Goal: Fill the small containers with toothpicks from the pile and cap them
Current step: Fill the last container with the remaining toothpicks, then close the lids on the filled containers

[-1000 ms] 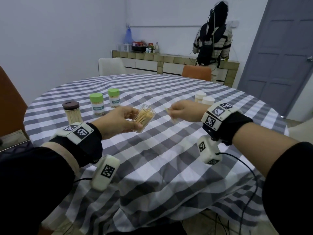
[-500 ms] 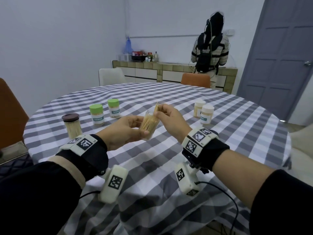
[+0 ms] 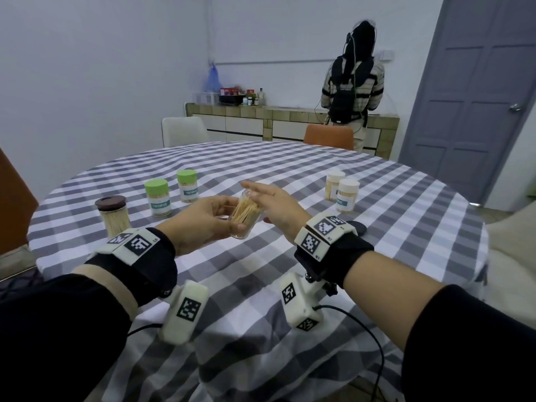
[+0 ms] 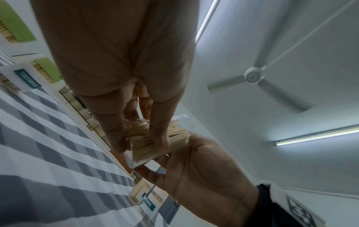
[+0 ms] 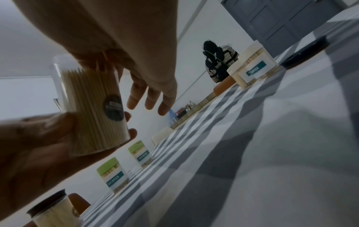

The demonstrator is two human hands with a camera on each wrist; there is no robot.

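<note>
Now container (image 3: 245, 214) in left grip (image 3: 203, 221)

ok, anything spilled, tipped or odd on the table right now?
Nothing spilled. The five capped jars stand upright on the cloth. Only the open jar is off vertical: the left hand holds it tilted above the table, capless, while the right hand has its fingers at the mouth. A dark lid lies loose nearby.
</note>
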